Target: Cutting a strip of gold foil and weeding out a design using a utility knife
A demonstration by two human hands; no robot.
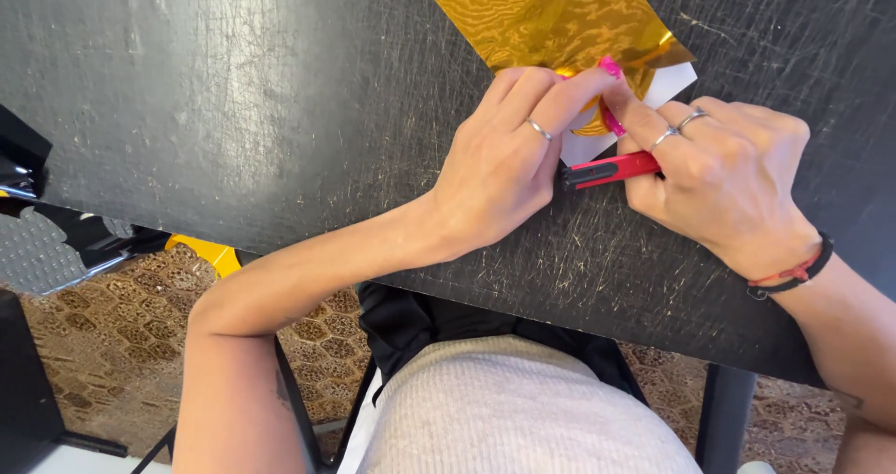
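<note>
A black desk [233, 91] with a heavily scratched, dull top fills most of the head view, its near edge running on a slant from the left side down toward the lower right. On it, near the far edge and a little right of the middle, lies a sheet of shiny gold foil paper [551, 12] with a wavy pattern; its near end sits on a white sheet of paper [670, 87], of which one corner shows to the right and a sliver shows between the two hands. Both hands meet at that near end of the foil. The left hand [499, 171], a thin ring on one finger, lies palm down on the desk with its fingers curled close together and pressed onto the foil's edge. The right hand [723, 180], with two rings and a red and black cord bracelet [793, 273] at the wrist, is closed around a red utility knife [611, 169], whose dark tip points left and touches the side of the left hand; its pink-nailed fingertips [609, 67] press on the foil beside those of the left hand. Below the desk's near edge show the person's pale ribbed top [523, 409] and a brown floor with a honeycomb pattern [121, 334].
</note>
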